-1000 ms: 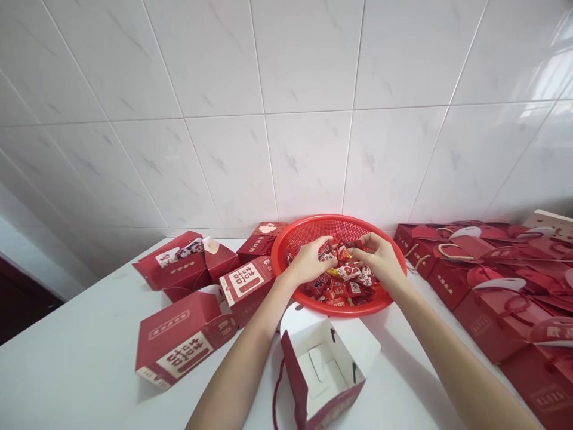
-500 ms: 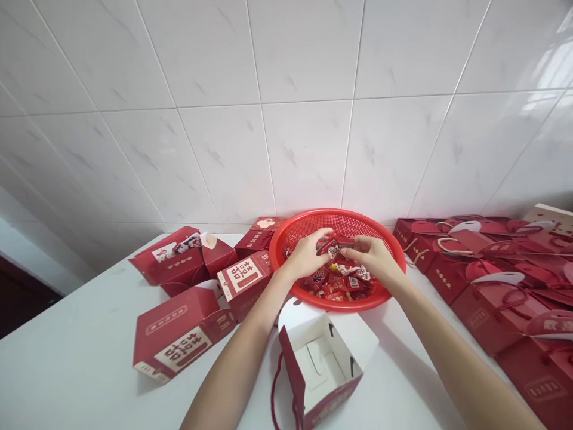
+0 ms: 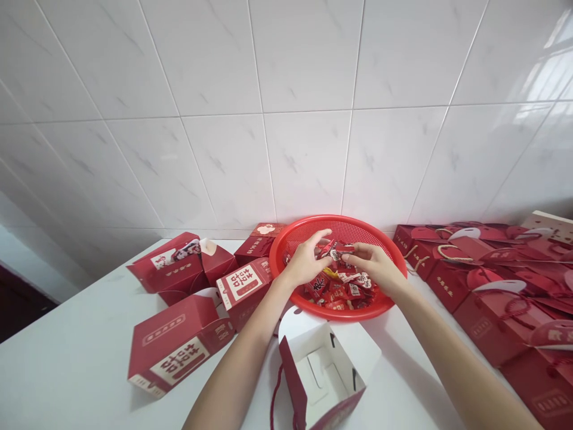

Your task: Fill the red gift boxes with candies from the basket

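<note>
A red plastic basket point(image 3: 389, 301) holds many red-wrapped candies point(image 3: 338, 289). Over the candies, my left hand point(image 3: 307, 260) has its fingers curled round wrapped candies at their tips. My right hand point(image 3: 373, 263) pinches a red-wrapped candy point(image 3: 344, 248) between thumb and fingers, close beside the left fingertips. In front of the basket stands an open red gift box point(image 3: 293, 373) with a white inside, its flaps spread; nothing lies inside it. A dark red cord hangs at its left side.
Red boxes, some with their tops open, stand on the white table point(image 3: 80, 334) at the left. Several rows of closed red boxes point(image 3: 483, 322) with cord handles fill the right. A tiled wall point(image 3: 308, 161) rises behind the basket.
The whole view has shifted slightly, with things sitting lower in the picture. My right hand's fingers have moved a little over the candies, and the candy held between the hands has turned.
</note>
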Demonstrator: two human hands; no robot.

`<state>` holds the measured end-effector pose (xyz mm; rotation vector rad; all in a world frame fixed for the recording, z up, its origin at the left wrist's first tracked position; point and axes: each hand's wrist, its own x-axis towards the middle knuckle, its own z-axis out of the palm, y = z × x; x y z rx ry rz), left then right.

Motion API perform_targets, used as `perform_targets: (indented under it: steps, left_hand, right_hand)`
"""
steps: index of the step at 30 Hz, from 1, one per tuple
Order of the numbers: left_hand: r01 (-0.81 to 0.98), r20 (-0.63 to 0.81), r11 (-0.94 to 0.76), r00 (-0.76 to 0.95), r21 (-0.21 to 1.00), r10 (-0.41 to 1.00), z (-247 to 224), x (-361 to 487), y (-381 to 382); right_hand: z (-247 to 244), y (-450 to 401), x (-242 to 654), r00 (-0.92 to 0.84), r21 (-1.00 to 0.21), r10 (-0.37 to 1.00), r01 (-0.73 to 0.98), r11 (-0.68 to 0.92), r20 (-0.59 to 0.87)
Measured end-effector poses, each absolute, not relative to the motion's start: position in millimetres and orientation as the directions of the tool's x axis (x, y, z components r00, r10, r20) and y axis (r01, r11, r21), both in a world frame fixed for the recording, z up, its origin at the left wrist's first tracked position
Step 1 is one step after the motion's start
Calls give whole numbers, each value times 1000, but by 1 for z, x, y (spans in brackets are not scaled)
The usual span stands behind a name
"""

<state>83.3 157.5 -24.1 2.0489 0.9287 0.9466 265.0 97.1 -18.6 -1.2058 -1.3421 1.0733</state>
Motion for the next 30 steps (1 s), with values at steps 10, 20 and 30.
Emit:
perform_targets:
  steps: [10, 20, 30]
  left_hand:
    - [340, 311, -534, 531, 774, 788, -22, 84, 156]
    - [188, 313, -523, 619, 832, 720, -25, 84, 158]
    - [149, 372, -549, 590, 822, 717, -25, 82, 161]
  right_hand:
    - [-21, 100, 267, 119, -992, 986, -41, 122, 117]
    - [-18, 99, 267, 117, -982, 980, -75, 171, 162]
    - [-18, 99, 267, 141, -981, 980, -108, 158, 143]
